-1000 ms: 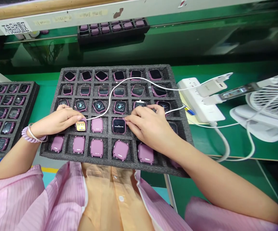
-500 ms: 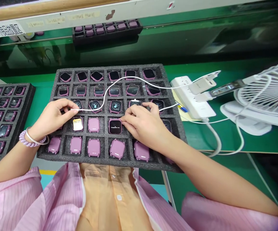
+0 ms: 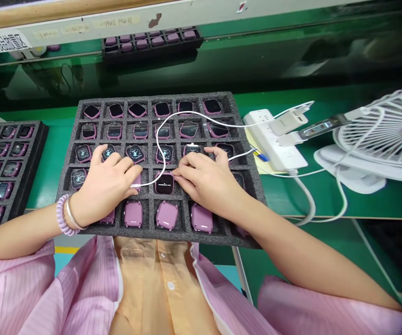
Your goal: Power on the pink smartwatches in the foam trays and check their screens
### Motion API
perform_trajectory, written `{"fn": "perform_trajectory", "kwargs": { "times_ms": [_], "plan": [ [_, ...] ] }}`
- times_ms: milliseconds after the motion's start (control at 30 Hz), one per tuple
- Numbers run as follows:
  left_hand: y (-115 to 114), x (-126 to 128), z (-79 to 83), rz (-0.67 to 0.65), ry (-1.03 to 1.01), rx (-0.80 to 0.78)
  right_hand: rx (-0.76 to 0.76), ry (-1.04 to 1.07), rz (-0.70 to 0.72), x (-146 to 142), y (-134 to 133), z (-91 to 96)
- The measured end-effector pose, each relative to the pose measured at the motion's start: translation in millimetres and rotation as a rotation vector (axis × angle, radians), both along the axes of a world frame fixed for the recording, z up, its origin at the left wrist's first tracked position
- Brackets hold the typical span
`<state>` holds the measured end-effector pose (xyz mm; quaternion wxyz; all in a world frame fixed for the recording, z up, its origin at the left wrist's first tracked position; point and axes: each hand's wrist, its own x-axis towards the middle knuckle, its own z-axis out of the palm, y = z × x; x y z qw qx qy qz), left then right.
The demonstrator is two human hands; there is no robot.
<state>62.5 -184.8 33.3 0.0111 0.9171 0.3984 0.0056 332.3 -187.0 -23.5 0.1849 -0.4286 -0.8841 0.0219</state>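
Observation:
My left hand (image 3: 106, 188) bends over the fourth row of a dark foam tray (image 3: 117, 233). Its thumb and fingers pinch the end of a white charging cable (image 3: 158, 135), at the edge of a face-down purple smartwatch mostly covered by the hand. My right hand (image 3: 209, 181) has fingers pressed together at the right edge of a face-up smartwatch (image 3: 165, 184) with small text on its dark screen. Whatever lies between those fingertips is hidden. A second white cable (image 3: 240, 155) runs behind the right hand. Face-down purple smartwatches (image 3: 133, 214) sit in the nearest row.
A white power strip (image 3: 275, 139) with plugged-in adapters (image 3: 289, 122) stands right of the tray, beside a white fan (image 3: 378, 149). Another watch tray (image 3: 29, 163) lies at left. A third tray (image 3: 152, 52) is at the back, beneath a shelf edge (image 3: 201, 16).
My left hand has moved right and nearer with the cable end, from the tray's left side to the face-down watch. My right hand stays by the same watch. The view has shifted slightly.

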Motion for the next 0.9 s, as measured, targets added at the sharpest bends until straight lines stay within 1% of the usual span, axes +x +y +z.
{"fn": "perform_trajectory", "kwargs": {
  "times_ms": [67, 133, 167, 233, 300, 333, 367, 433, 500, 633, 733, 900],
  "plan": [
    [3, -1, 1.2, -0.013, -0.041, 0.004, -0.007, 0.002, -0.004, 0, 0, -0.1],
    [11, -6, 2.7, 0.029, -0.116, -0.069, 0.0, 0.008, 0.003, 0, 0, -0.3],
    [17, -9, 3.4, 0.073, -0.166, -0.139, 0.002, 0.009, 0.004, 0, 0, -0.3],
    [29, -17, 4.0, 0.156, -0.283, -0.347, 0.001, 0.005, 0.0, 0, 0, -0.5],
    [38, -23, 3.3, 0.156, -0.346, -0.536, -0.009, -0.003, -0.006, 0, 0, -0.6],
    [41, -25, 2.6, 0.13, -0.34, -0.585, -0.014, -0.005, -0.007, 0, 0, -0.6],
    [42, -26, 1.7, 0.098, -0.311, -0.603, -0.016, -0.004, -0.006, 0, 0, -0.5],
    [41, -26, 0.2, 0.052, -0.232, -0.577, -0.013, -0.001, -0.003, 0, 0, -0.4],
    [39, -23, -0.4, 0.051, -0.193, -0.553, -0.006, 0.002, -0.003, 0, 0, -0.2],
    [37, -21, 0.4, 0.068, -0.223, -0.528, 0.005, 0.0, 0.006, 0, 0, 0.2],
    [39, -21, 0.5, 0.046, -0.221, -0.527, 0.008, -0.008, 0.003, 0, -1, 0.0],
    [42, -20, -3.0, 0.046, -0.21, -0.539, -0.004, -0.003, -0.007, 0, -1, -0.4]
  ]
}}
